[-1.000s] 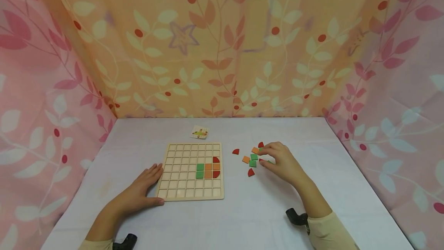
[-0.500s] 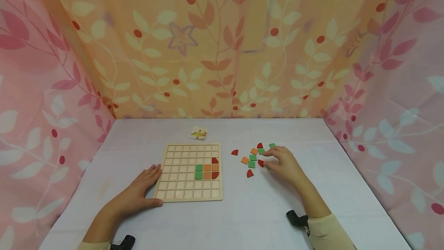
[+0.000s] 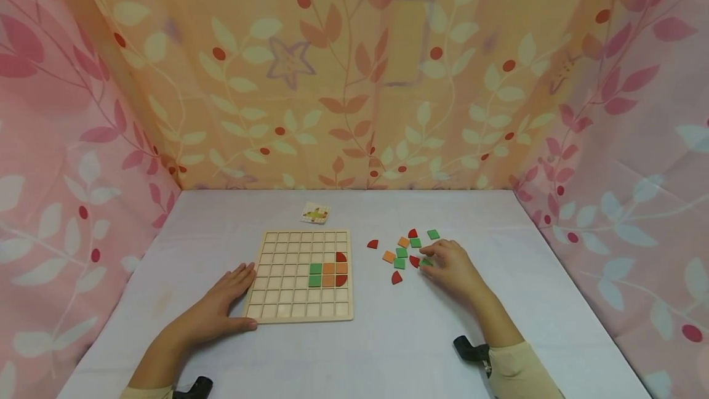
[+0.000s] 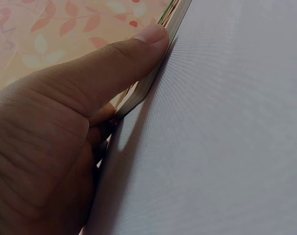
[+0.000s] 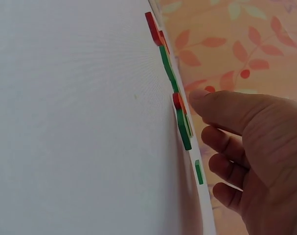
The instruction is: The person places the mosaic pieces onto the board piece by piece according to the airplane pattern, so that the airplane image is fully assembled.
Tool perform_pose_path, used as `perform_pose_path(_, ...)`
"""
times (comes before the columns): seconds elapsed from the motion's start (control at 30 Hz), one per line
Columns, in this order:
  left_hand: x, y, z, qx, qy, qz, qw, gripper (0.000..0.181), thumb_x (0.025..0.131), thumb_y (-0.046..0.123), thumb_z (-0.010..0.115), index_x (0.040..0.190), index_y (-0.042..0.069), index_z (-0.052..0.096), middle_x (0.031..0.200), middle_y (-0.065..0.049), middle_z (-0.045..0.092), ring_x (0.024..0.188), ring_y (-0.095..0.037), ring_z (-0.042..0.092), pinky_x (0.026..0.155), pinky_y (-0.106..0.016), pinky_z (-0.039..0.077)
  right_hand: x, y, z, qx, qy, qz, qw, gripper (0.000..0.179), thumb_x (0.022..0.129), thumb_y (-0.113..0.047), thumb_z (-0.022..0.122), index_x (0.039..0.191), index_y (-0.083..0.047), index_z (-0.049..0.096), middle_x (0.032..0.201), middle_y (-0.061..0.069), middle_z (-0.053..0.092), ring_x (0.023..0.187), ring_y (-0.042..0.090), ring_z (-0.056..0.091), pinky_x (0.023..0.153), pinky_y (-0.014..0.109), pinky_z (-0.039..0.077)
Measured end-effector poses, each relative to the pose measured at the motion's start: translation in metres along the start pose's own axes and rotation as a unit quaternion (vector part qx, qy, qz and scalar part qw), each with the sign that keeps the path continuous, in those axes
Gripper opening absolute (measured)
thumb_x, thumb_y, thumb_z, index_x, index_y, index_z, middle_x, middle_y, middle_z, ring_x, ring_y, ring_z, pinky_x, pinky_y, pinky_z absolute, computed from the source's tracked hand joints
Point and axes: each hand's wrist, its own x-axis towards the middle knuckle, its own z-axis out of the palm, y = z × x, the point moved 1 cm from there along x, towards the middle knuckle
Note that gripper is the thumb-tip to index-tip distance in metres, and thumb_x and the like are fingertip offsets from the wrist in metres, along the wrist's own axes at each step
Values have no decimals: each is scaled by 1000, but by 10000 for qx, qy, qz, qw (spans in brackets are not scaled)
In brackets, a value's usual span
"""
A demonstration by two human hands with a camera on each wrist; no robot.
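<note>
My left hand rests at the near left corner of a wooden grid board. Its fingers lie along the left side and the thumb touches the front rim; the left wrist view shows the thumb on that rim. On the board's right side sit green, orange and red tiles. To the right of the board, my right hand hovers over scattered tiles, thumb and forefinger apart around a green square tile. Right beside it lies a red quarter-round tile. In the right wrist view the thumb is above the tiles.
A small picture card lies behind the board. Other loose tiles include an orange square, a red quarter-round and a green square. Patterned cloth surrounds the white table on three sides.
My right hand has drawn back toward me, uncovering several green and red tiles, and its thumb and forefinger have come nearer each other. The left hand stays at the board.
</note>
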Motion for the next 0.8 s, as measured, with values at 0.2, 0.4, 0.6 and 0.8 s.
perform_pose_path(0.2,1,0,0,-60,-32,-32,10000,117,74,65,81,159,1,33,169,-13,25,156,-42,18,118,-7,-10,1,7,5,-302,-129,107,9994,42,84,-30,86,122,-15,75,114,0,69,112,24,56,102,48,46)
perform_pose_path(0.4,1,2,-1,-51,-36,-14,10000,117,73,65,81,158,0,33,169,-13,26,156,-42,18,118,-8,-10,0,10,6,-374,-112,86,9992,41,83,-28,85,120,-12,75,111,2,70,108,25,57,97,48,47)
perform_pose_path(0.6,1,2,-1,-14,-68,-50,10000,117,73,66,80,159,2,33,169,-12,25,156,-41,17,118,-8,-11,-1,10,7,-330,-166,153,9992,37,85,-26,83,118,-13,76,106,0,70,104,23,57,93,44,48)
perform_pose_path(0.8,1,2,-1,-65,-103,-94,9999,117,73,66,80,159,1,33,169,-12,25,157,-41,17,118,-7,-10,-1,12,8,-253,-216,196,9993,35,87,-25,82,119,-13,76,108,0,70,106,23,57,95,45,48)
